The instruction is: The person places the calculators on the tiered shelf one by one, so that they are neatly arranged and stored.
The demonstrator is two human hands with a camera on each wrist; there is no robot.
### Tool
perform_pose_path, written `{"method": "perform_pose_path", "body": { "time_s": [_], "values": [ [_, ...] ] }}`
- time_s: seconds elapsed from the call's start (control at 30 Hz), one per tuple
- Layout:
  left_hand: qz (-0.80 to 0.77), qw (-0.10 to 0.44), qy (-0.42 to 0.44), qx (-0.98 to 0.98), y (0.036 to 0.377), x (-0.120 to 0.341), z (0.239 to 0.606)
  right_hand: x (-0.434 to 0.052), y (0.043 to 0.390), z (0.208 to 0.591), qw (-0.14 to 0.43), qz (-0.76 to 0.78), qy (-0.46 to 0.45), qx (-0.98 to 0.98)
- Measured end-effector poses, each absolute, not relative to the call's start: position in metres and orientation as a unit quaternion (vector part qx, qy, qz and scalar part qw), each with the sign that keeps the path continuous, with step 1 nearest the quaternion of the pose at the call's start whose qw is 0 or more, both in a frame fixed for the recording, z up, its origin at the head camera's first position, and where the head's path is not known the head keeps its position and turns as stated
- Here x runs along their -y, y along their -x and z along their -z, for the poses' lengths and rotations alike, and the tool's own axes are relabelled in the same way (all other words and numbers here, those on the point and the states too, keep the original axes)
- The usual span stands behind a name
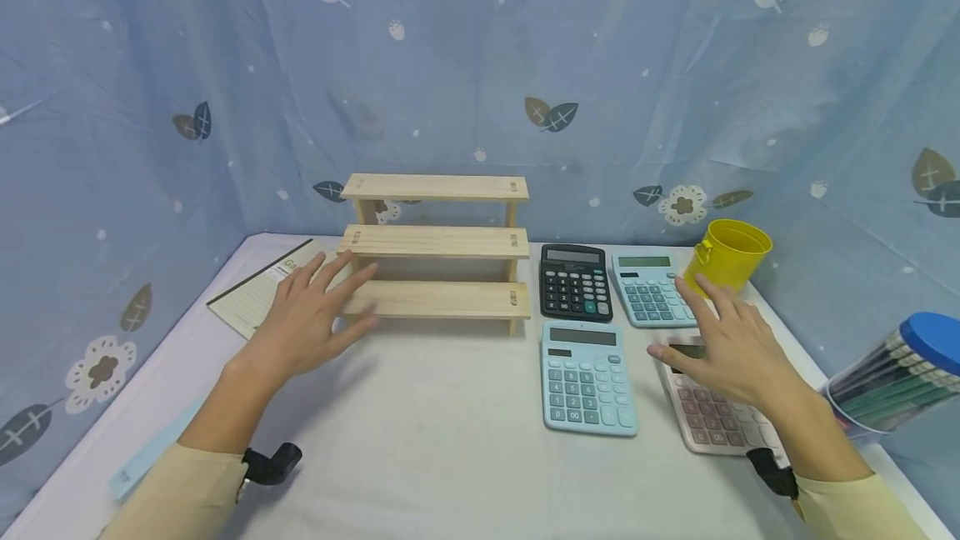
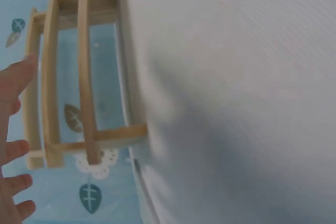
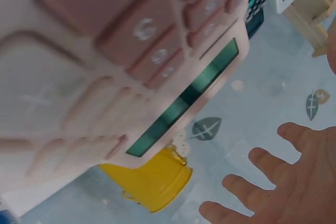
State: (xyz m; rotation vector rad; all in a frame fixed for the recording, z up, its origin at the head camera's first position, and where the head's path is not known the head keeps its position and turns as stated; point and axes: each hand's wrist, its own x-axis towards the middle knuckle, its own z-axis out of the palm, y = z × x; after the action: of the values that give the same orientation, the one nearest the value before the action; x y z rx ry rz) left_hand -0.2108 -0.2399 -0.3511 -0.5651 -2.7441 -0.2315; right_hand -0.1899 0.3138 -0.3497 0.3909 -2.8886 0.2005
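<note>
Hands open: left hand (image 1: 311, 315) beside wooden shelf (image 1: 437, 248), right hand (image 1: 723, 340) over pink calculator (image 1: 716, 415).

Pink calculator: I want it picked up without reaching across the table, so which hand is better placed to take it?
Probably the right hand: it hovers open directly over the pink calculator. The left hand is across the table beside the wooden shelf.

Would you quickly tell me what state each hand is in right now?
Left hand: open, fingers spread, holding nothing, by the wooden shelf.
Right hand: open, holding nothing, above the pink calculator.
</note>
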Motion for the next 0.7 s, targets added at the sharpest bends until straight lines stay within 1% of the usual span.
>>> {"method": "perform_pose_path", "body": {
  "time_s": [0.3, 0.5, 0.7],
  "values": [
    [0.116, 0.13, 0.182, 0.968, 0.21, 0.257, 0.358, -0.336, 0.182, 0.351, 0.045, -0.119, -0.101, 0.987],
    [0.146, 0.103, 0.169, 0.969, 0.215, 0.263, 0.356, -0.341, 0.179, 0.353, -0.005, -0.156, -0.088, 0.984],
    [0.179, 0.074, 0.152, 0.969, 0.218, 0.266, 0.365, -0.344, 0.175, 0.358, -0.034, -0.175, -0.076, 0.981]
  ]
}}
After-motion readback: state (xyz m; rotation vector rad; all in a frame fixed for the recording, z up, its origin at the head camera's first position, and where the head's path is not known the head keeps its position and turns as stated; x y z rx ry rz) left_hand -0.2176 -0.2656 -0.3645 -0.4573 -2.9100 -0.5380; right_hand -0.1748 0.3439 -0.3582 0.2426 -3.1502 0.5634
